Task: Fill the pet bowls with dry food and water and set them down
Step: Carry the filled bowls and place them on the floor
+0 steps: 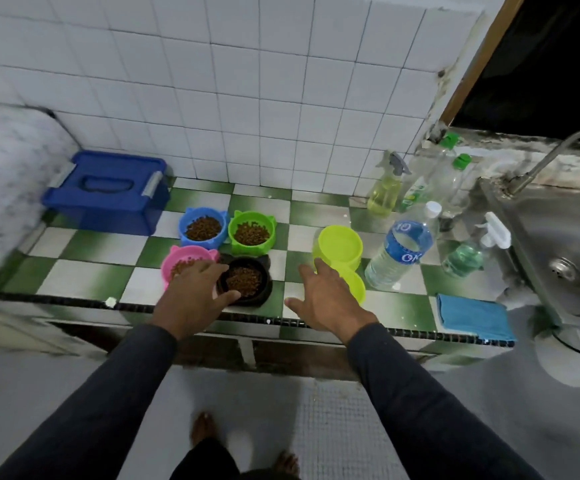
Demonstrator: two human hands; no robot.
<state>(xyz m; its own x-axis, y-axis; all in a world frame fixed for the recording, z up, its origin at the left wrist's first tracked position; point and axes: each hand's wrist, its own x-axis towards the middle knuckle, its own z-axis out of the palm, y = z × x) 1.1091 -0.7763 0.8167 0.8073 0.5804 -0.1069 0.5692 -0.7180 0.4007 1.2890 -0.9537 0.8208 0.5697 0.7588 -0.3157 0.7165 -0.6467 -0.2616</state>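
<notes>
Four cat-eared bowls holding brown dry food stand on the green-and-white tiled counter (84, 244): a blue bowl (203, 227), a green bowl (252, 232), a pink bowl (185, 259) and a black bowl (245, 280). My left hand (193, 296) rests on the black bowl's near-left rim, partly over the pink bowl, fingers spread. Two yellow-green bowls stand to the right, one further back (339, 245), one nearer (354, 282). My right hand (323, 299) hovers open, its fingertips at the nearer bowl. A water bottle (403, 247) with a blue label stands upright beside them.
A closed blue storage box (108, 192) sits at the back left. A spray bottle (385, 188), green-capped bottles (451, 174) and a pump bottle (468, 251) crowd the right side by the steel sink (565, 237). A blue cloth (472, 317) lies at the counter's front edge.
</notes>
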